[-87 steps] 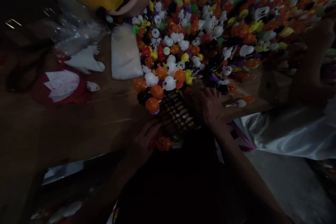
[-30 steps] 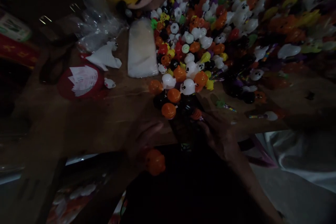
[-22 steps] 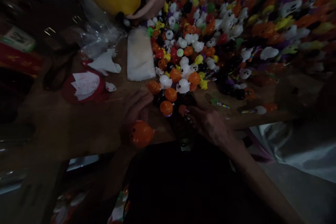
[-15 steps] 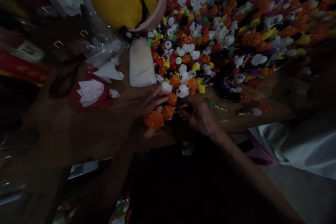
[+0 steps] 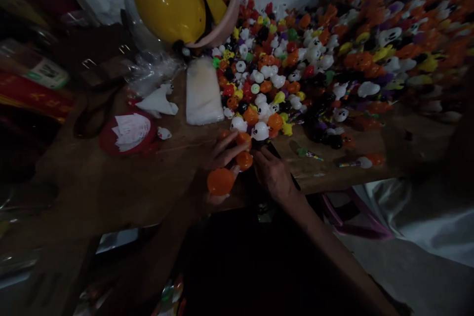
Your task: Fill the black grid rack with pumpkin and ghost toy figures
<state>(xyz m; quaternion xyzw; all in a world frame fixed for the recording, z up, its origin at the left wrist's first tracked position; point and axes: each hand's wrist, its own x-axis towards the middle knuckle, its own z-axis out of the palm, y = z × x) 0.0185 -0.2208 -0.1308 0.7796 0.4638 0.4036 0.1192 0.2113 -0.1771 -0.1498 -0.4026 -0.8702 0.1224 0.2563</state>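
My left hand [image 5: 219, 158] is curled around several glossy orange pumpkin-like toys. One large toy [image 5: 220, 182] rests at the thumb side, a smaller one [image 5: 244, 161] sits between thumb and fingers, and fingers lie across another [image 5: 243, 140]. My right hand [image 5: 273, 175] is just to the right, with its thumb and fingers pinched together over a dark patch at the table's edge. What that pinch holds is hidden in shadow. Just beyond both hands lie a white ghost-faced toy [image 5: 260, 131] and a plain white one [image 5: 238, 124].
A large heap of small toys [image 5: 314, 54] covers the table's back and right. Behind my left hand are a stack of clear bags [image 5: 203, 91] and a tub [image 5: 231, 15] holding yellow things. Papers [image 5: 131, 131] lie on a red round object at left; a striped stick [image 5: 314, 156] lies at right.
My right hand has drawn its fingers together and shifted slightly down and left. My left fingers have moved across the orange toys, and the large one has turned. The view has shifted slightly.
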